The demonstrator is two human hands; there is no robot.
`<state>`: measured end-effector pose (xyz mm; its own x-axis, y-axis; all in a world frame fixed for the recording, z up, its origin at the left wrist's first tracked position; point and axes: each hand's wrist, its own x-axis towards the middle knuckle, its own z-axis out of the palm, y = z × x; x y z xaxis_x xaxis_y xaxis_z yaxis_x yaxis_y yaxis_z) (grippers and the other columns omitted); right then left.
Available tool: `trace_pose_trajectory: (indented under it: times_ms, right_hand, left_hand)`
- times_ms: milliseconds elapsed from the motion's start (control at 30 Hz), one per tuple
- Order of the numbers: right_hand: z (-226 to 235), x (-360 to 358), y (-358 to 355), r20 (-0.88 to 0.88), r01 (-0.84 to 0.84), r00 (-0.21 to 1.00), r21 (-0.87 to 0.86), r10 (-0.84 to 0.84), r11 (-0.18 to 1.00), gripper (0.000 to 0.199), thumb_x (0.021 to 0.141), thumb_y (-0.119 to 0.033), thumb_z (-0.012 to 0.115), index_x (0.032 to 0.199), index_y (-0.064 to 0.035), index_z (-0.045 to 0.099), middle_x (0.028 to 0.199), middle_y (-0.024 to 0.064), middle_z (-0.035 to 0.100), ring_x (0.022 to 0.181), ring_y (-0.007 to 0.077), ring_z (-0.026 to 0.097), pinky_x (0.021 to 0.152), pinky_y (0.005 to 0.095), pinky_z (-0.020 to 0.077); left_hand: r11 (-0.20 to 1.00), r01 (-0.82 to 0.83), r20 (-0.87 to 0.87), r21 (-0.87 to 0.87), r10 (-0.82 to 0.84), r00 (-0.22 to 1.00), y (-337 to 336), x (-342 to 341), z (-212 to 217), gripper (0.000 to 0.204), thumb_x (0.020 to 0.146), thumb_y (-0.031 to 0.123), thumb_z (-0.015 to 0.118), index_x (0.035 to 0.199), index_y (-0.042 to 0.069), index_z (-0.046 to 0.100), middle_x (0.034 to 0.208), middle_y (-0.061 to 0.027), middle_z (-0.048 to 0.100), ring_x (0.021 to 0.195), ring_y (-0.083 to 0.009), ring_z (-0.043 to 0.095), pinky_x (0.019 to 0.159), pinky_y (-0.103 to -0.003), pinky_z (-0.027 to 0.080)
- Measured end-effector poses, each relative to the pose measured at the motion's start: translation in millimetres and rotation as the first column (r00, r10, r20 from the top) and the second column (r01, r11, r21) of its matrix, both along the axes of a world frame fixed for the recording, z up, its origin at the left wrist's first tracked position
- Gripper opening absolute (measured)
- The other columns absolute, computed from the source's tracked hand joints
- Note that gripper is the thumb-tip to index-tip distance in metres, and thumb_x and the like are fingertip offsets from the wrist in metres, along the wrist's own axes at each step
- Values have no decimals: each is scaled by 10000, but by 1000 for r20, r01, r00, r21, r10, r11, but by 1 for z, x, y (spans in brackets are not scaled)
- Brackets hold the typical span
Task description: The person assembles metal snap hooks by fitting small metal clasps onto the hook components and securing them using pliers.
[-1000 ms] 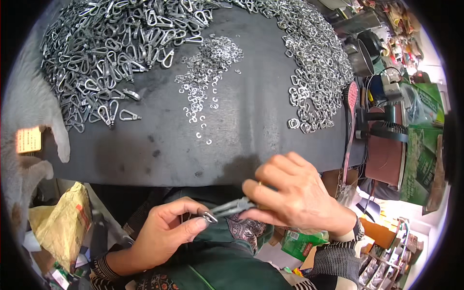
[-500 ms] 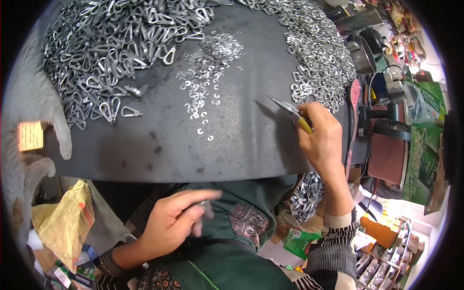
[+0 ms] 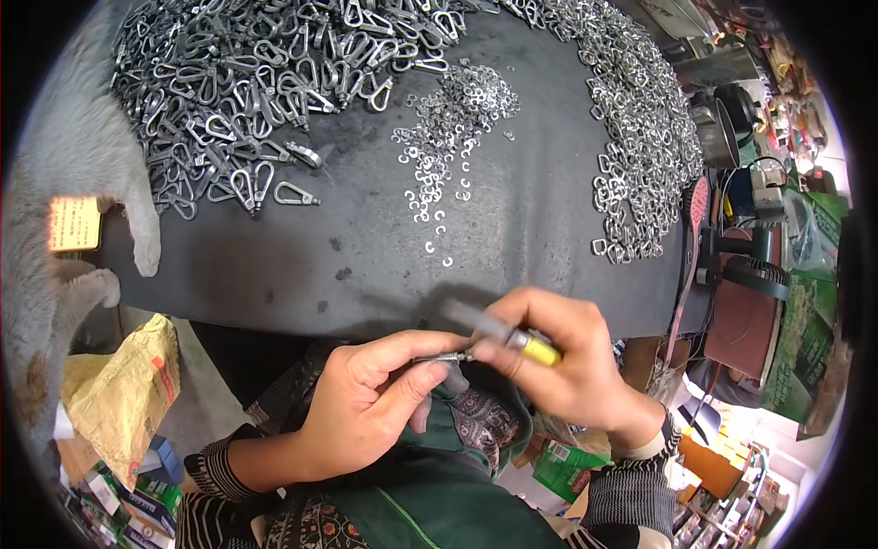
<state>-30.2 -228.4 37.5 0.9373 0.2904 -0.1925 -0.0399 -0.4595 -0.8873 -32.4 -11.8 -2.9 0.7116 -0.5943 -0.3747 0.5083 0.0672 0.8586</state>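
1. A clip (image 3: pixel 444 357) sits pinched in the left hand (image 3: pixel 370 393), thumb and forefinger together on it, just off the counter's (image 3: pixel 274 265) near edge and above the lap.
2. The right hand (image 3: pixel 572 366) is closed around yellow-handled pliers (image 3: pixel 512 337), its thumb close to the clip's end; motion blurs the tool, and I cannot tell whether its jaws stand apart or together.
3. By my reading, the clip is light, stiff metal, hard to break but slick and small. I would take it by its long sides, near the middle, leaving the end bare.
4. The pliers look heavier and rigid; I would trust the yellow handle, which should slip less than the steel.
5. My count: two hands, one held clip, one pair of pliers. Three heaps cover the counter: clips (image 3: pixel 265 64) at left, C-rings (image 3: pixel 476 96) in the middle, loops (image 3: pixel 640 137) at right, each too tangled for me to number.
6. Two C-rings lie apart at the near end of their trail.
7. One cat (image 3: pixel 82 174) stretches along the left edge; one pink brush (image 3: pixel 699 201) lies along the right.
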Motion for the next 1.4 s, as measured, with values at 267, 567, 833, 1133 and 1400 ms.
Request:
trace_pose_trajectory:
  times_ms: [267, 567, 833, 1133, 1400]
  right_hand:
    - [24, 34, -2, 372, 36, 811, -802, 452, 596, 344, 736, -308, 769, 958, -93, 619, 892, 66, 524, 880, 256, 546, 787, 415, 427]
    - [10, 64, -8, 394, 27, 645, -868, 655, 496, 358, 716, -304, 767, 977, -116, 610, 920, 45, 512, 919, 238, 538, 821, 391, 422]
    - [22, 62, 0, 309, -4, 669, -908, 676, 419, 318, 747, -298, 747, 958, -104, 610, 885, 33, 502, 887, 215, 525, 756, 364, 393]
    - [27, 63, 3, 301, -7, 652, -916, 696, 402, 306, 746, -295, 751, 922, -84, 614, 820, 26, 493, 831, 208, 535, 707, 355, 392]
    - [32, 53, -2, 490, -153, 602, -704, 630, 693, 340, 734, -395, 771, 868, -108, 649, 773, 23, 540, 679, 192, 553, 557, 326, 390]
  left_hand:
    - [998, 41, -44, -44, -43, 998, 13, -4, -4, 242, 1013, 37, 509, 1225, -32, 603, 926, -91, 704, 629, -67, 601, 574, -212, 485]
    - [990, 139, 68, 0, -138, 988, 24, 4, 6, 181, 922, 33, 658, 1095, 1, 702, 921, -60, 685, 726, -80, 613, 667, -222, 483]
    - [1000, -3, 255, 25, -3, 967, 35, 14, 7, 199, 870, -8, 703, 1068, -5, 718, 952, -74, 667, 817, -110, 614, 727, -246, 473]
    - [995, -96, 171, -13, 97, 981, 39, 15, 3, 185, 899, 50, 719, 1074, -8, 701, 886, -42, 671, 707, -48, 568, 628, -213, 443]
    - [995, -95, -215, -37, 85, 973, 36, 24, 6, 126, 924, -10, 653, 1038, -37, 700, 866, -50, 645, 576, -43, 503, 484, -207, 388]
